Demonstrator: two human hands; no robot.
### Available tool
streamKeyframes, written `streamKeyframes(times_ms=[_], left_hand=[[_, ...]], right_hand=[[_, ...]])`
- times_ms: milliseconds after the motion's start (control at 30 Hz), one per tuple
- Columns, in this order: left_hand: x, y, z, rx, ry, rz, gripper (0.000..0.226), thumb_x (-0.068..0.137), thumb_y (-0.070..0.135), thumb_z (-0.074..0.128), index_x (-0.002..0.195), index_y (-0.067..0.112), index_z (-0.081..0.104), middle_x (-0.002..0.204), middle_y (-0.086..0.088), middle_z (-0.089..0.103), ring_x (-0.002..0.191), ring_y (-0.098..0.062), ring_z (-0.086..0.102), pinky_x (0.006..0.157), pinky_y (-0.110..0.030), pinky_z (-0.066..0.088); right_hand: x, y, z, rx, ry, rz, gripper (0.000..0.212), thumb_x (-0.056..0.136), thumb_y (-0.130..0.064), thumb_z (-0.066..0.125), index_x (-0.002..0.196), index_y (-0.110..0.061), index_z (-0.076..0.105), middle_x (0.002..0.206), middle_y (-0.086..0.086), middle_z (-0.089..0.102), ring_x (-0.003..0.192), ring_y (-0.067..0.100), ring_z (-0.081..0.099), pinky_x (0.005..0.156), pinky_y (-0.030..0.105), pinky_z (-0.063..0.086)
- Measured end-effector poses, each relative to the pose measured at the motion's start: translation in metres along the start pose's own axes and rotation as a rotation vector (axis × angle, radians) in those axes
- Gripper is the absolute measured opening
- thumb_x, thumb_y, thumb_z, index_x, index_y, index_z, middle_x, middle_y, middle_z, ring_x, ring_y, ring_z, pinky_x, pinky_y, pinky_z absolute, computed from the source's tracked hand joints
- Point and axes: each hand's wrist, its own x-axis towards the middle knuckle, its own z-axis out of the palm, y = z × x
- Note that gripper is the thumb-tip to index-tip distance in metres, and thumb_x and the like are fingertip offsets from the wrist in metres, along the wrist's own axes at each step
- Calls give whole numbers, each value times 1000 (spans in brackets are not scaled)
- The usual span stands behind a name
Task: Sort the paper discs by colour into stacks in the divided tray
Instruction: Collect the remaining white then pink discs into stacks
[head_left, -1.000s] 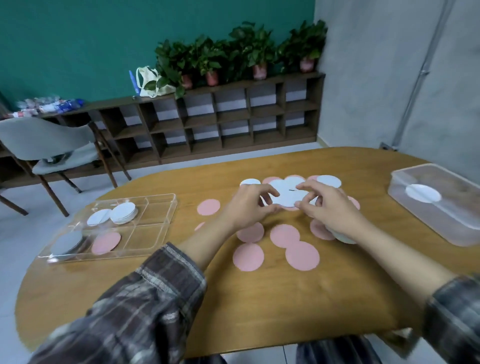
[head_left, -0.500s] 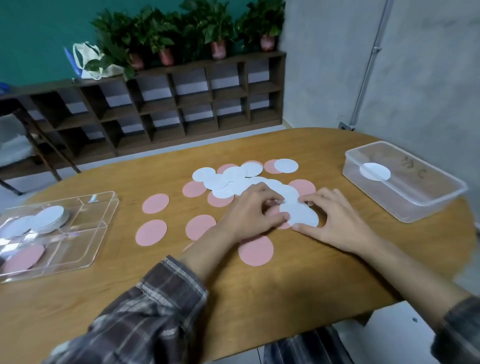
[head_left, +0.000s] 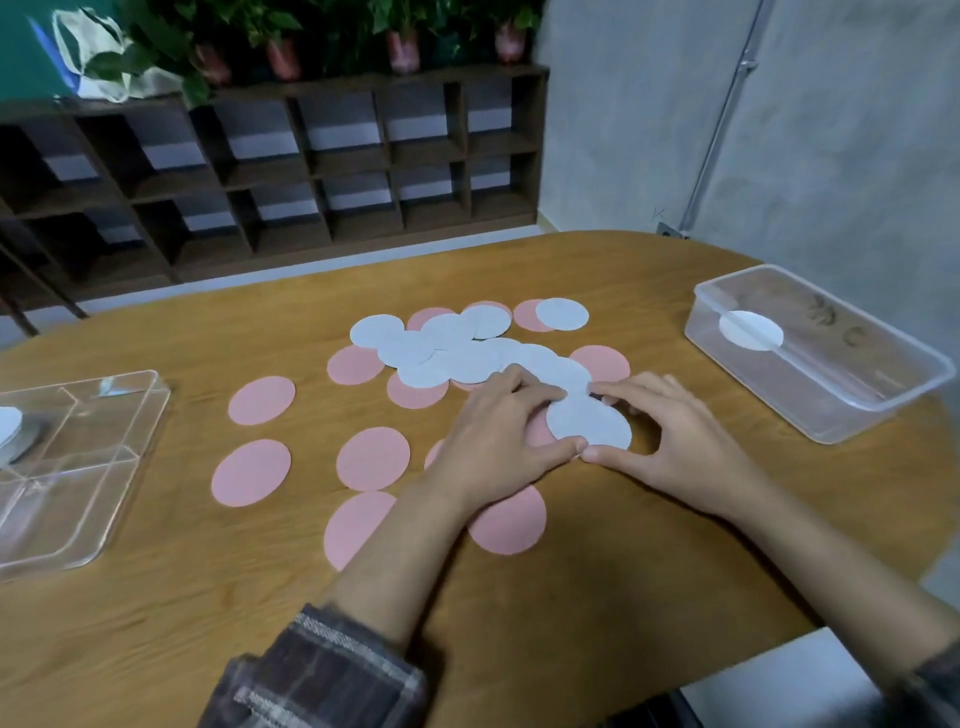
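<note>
1. Both hands have come nearer the table's front edge than a second ago, dragging white discs with them; the white pile (head_left: 457, 353) now trails back toward the far side.
2. The left hand (head_left: 498, 436) and right hand (head_left: 670, 436) sit close together, thumbs nearly touching, fingers curled round one white disc (head_left: 589, 423) that lies flat on the table (head_left: 571, 597). I judge it gathered, not lifted.
3. Whether more discs are stacked under that one, I cannot tell.
4. Pink discs (head_left: 374, 457) remain scattered apart, unsorted.
5. The view has swung right: the tray (head_left: 78, 467) is now cut off at the left edge, well apart from the hands.
6. The white disc still has to cross to the tray.
7. One white disc lies in the tub (head_left: 815, 358) at right.
</note>
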Motion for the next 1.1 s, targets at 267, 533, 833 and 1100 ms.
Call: streamKeyframes(times_ms=[267,533,833,1100], left_hand=[[-7,1,-20,-287,-26,-154,50,80,32,86,119,30,55,109,14,65,105,-2,59,90,-22,51],[-3,-2,-30,-553,200,-270,33,90,16,79,112,27,58,79,1,68,67,-8,63,67,-23,55],[0,-10,-30,-486,255,-283,30,87,27,84,114,23,73,77,2,65,66,-4,56,65,-16,48],[2,-19,-39,-497,244,-297,9,91,25,79,84,20,78,70,1,64,64,-5,50,61,-17,42]], right_hand=[[20,-20,7,297,-35,-20,80,65,-39,94,138,-36,60,124,-10,58,111,11,58,89,22,47],[51,-32,14,673,-42,27,67,74,3,87,132,-24,64,122,4,69,108,23,71,99,45,57],[63,-24,25,677,54,59,23,89,-12,78,109,-12,66,89,29,68,87,47,67,83,54,58],[66,-18,20,675,217,130,17,93,-12,73,108,-12,65,83,9,75,64,25,69,68,42,58]])
